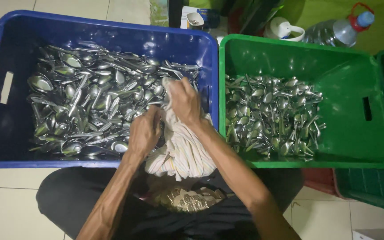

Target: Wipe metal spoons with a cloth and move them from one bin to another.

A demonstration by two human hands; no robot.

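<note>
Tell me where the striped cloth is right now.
In the head view, the striped cloth sits low at centre, draped over the near rim of the blue crate and bunched between the left hand and right hand.

Fingers of both hands (pixel 165 118) buried in striped cloth (pixel 183 151); grasped item hidden.

Single view, worn on my head, pointing almost straight down past my forearms. Close range: my lap fills the bottom edge, the blue crate (pixel 5 146) sits left and the green crate (pixel 356 146) right, both nearly whole in frame. Tiled floor (pixel 5 204) shows at the corners.
</note>
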